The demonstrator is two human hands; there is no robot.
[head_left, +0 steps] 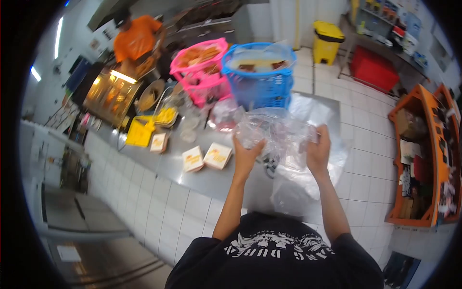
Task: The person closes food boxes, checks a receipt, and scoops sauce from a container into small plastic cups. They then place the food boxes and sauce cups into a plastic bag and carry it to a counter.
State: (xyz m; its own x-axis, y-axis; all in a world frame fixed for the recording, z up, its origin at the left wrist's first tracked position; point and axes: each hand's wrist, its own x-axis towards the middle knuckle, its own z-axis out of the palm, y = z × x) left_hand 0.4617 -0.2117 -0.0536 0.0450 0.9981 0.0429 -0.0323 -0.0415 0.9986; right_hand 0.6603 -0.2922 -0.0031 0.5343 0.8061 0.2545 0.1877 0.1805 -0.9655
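A crumpled clear plastic bag [274, 126] is stretched between my two hands above the metal table. My left hand [248, 158] grips its left side, thumb toward the middle. On the other side, my right hand [317, 151] has its fingers closed on the plastic. More clear plastic sheeting [293, 185] lies under and below the hands, partly hidden by them. Two white-and-orange boxes, the nearer one a printed carton [217, 156] and its neighbour a smaller carton [193, 159], sit left of my left hand.
Behind my hands stand a blue basket [260, 86] and a pink basket [202, 72] holding food. A yellow scoop [140, 131], a third box [159, 143] and a lit display case [113, 94] are leftward. A person in orange [137, 41] works beyond. An orange shelf [418, 159] stands right.
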